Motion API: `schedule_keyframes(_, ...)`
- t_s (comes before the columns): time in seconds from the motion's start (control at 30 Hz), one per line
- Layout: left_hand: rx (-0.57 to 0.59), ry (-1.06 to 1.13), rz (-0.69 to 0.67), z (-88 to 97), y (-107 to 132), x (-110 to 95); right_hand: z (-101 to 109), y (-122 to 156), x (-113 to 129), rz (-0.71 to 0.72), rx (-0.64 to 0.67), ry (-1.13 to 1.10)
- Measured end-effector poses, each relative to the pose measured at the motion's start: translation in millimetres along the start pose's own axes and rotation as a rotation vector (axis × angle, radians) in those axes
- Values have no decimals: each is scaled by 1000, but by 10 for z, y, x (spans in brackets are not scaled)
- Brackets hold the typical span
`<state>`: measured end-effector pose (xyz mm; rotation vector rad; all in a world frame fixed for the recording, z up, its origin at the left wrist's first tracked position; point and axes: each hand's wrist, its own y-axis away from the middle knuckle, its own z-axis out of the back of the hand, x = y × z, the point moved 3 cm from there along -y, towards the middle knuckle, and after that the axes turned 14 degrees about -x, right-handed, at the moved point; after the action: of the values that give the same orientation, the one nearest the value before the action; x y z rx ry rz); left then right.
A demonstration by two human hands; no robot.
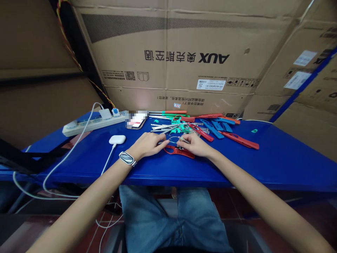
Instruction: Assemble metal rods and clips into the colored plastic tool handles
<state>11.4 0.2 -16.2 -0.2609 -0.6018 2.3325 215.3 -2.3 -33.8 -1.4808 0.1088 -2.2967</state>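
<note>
My left hand (pixel 149 144), with a watch on the wrist, is closed in a pinch at one end of a thin looped wire (pixel 173 137). My right hand (pixel 197 144) pinches a small pale part (pixel 182 139) at the wire's other end; fingers hide most of it. Just below both hands, a red half casing (pixel 180 151), like that of a long-nosed lighter, lies on the blue table (pixel 163 172). Behind the hands is a jumbled pile of metal tubes (pixel 171 126) with green pieces (pixel 176 130). A red casing (pixel 201 131) leans across its right side.
Blue casings (pixel 214 127) and another red casing (pixel 239 140) lie to the right. A phone (pixel 137 120), a white earbud case (pixel 117 140) on a cable and a power strip (pixel 94 123) are on the left. Cardboard (pixel 184 35) walls the back.
</note>
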Motion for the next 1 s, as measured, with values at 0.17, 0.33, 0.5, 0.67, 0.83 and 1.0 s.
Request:
schedule_keyframes(0.17,6,18,32,-10,20,12,-14,15,8,21,21,47)
schedule_keyframes(0.33,-154,59,-30,56,24,-12,-28,9,-18,35,35,53)
schedule_keyframes(0.5,-329,66,-382,48,20,-196,-55,1,-28,39,8,35)
schedule_keyframes(0.67,-279,40,-522,-92,28,-282,-69,-1,-2,69,4,38)
schedule_keyframes(0.83,-231,26,-512,-140,42,-257,-81,7,-18,99,-18,68)
schedule_keyframes(1.0,-237,73,-509,-140,49,-273,-96,16,-40,121,-55,85)
